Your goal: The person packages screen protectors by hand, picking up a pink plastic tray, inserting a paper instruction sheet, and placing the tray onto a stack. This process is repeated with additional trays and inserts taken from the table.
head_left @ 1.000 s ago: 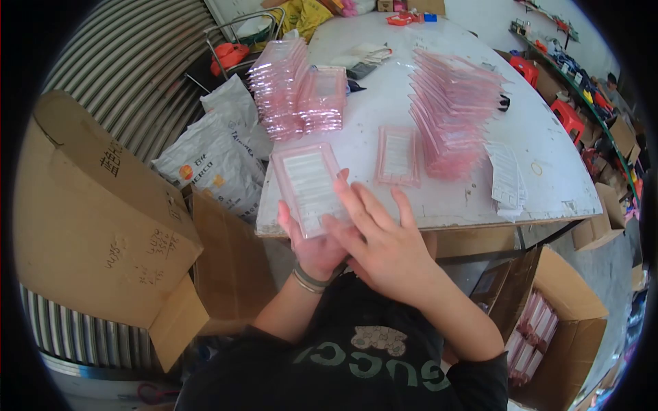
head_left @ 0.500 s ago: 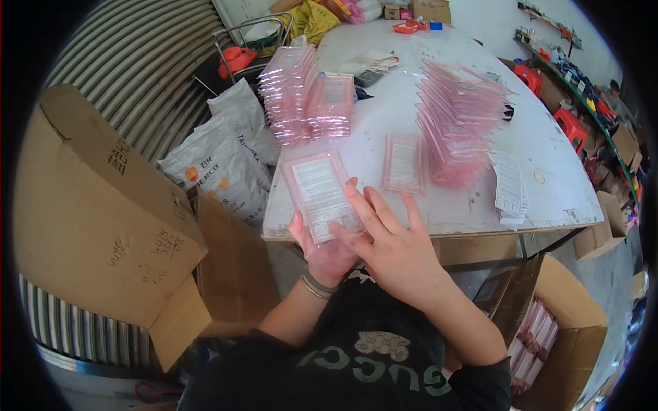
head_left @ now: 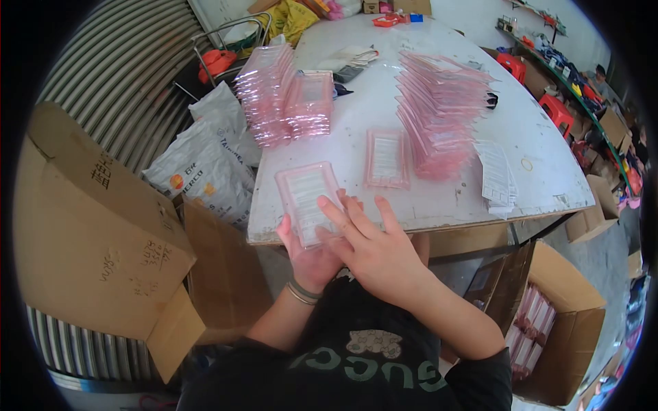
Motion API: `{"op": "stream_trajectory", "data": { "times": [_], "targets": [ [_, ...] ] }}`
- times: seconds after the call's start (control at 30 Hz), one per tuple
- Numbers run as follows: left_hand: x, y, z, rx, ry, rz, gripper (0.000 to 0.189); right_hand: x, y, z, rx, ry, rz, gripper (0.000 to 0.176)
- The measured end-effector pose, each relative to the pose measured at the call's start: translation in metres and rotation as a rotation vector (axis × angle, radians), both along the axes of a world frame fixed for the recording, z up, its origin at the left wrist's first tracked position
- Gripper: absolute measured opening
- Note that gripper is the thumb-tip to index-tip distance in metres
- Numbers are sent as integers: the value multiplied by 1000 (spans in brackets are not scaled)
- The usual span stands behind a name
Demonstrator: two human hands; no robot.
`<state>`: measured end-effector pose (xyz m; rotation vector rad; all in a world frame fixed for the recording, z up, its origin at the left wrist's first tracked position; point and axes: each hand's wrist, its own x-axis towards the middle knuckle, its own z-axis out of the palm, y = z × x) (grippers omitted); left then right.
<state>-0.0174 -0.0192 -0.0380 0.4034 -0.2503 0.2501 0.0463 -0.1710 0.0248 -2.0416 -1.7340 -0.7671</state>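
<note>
Beyond the left hand and slightly outward stands a tall stack of pink-edged clear plastic packs (head_left: pixel 264 96), with a shorter stack (head_left: pixel 310 103) touching its side. The left hand (head_left: pixel 312 264) lies palm up, gripping the near end of a pink-rimmed plastic pack (head_left: pixel 301 198), thumb along its left edge, so the pack sits just above that palm, in front of the body. A white printed sheet shows through its upper face. The long axis runs away from the body, far end leaning a little left; which end of the print is the top, I cannot tell.

It looks light, the rim fairly stiff, the broad face thinner and likely to dent, the glossy plastic perhaps slippery. The two long rims near mid-length seem the best hold, or a palm beneath.

The right hand (head_left: pixel 391 264) is open, fingers spread over the pack's near right part, gripping nothing. Just beyond it a single pack (head_left: pixel 387 159) lies flat on the table (head_left: pixel 555 164). Further right are a tall, leaning pile of pink plastic packaging (head_left: pixel 439 116) and loose printed sheets (head_left: pixel 495 175).
</note>
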Motion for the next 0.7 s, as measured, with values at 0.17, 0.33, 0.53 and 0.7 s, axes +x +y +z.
{"op": "stream_trajectory", "data": {
  "times": [0.17,0.33,0.53,0.7],
  "targets": [
    [14,40,-10,198,378,-51,51,10,-11,-17,-31,-67,-43,33],
    [57,63,3,290,605,108,38,13,-24,-25,135,18,52,34],
    [122,130,-26,669,640,326,35,68,-24,-76,213,180,-170,26],
    [133,148,-30,1004,815,353,36,135,25,-120,4,15,-328,20]
  ]
}}
